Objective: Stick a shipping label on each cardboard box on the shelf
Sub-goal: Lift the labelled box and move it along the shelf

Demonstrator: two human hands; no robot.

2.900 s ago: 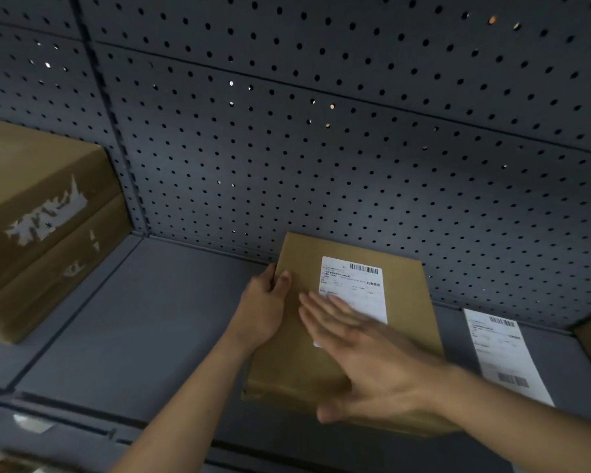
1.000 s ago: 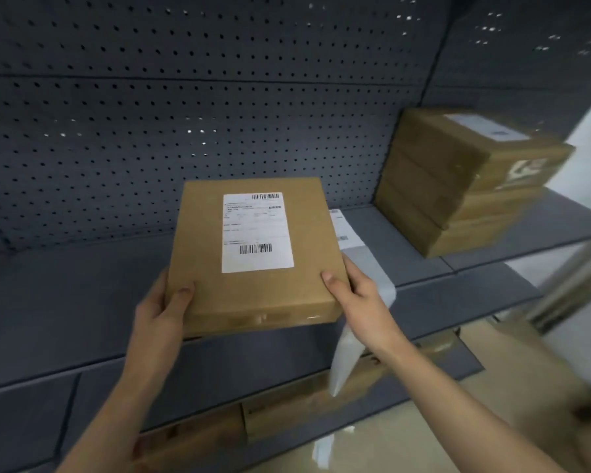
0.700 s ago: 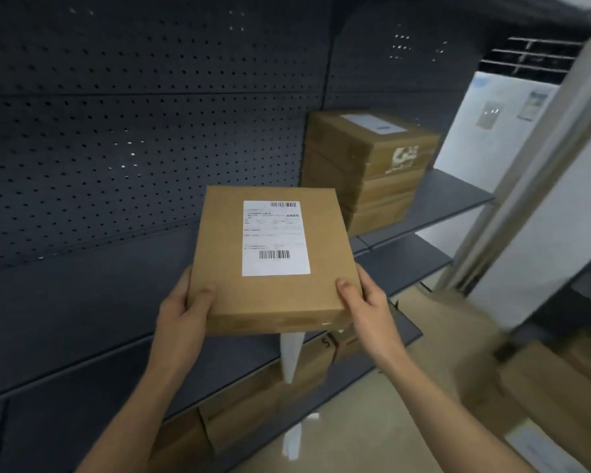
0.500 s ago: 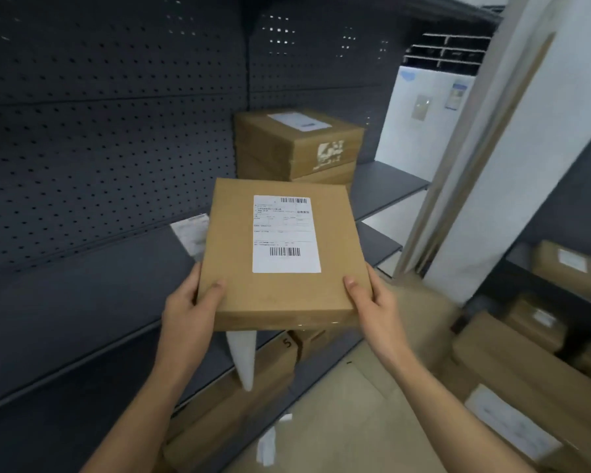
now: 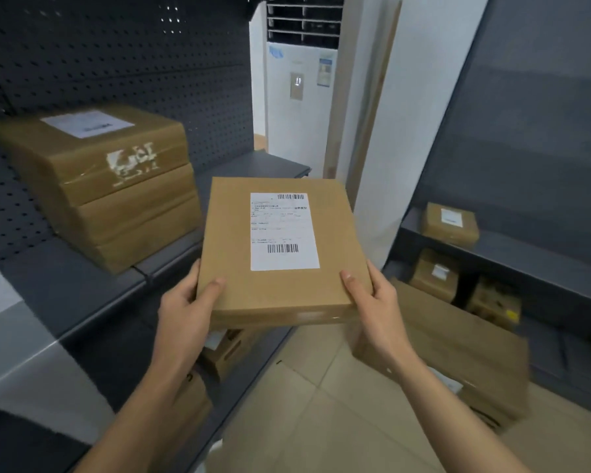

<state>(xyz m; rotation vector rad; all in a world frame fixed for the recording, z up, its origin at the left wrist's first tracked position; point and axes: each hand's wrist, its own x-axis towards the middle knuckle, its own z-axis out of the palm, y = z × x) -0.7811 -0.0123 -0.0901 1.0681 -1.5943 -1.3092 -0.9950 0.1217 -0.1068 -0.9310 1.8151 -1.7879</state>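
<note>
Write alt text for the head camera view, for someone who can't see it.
Two bare hands, left hand and right hand, hold a flat cardboard box with a white shipping label on top, above a tiled aisle. A stack of boxes sits on the grey shelf to the left.

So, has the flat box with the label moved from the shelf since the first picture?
Yes. The flat box lay on the shelf then; now both hands hold it off the shelf, out over the aisle floor.
</note>
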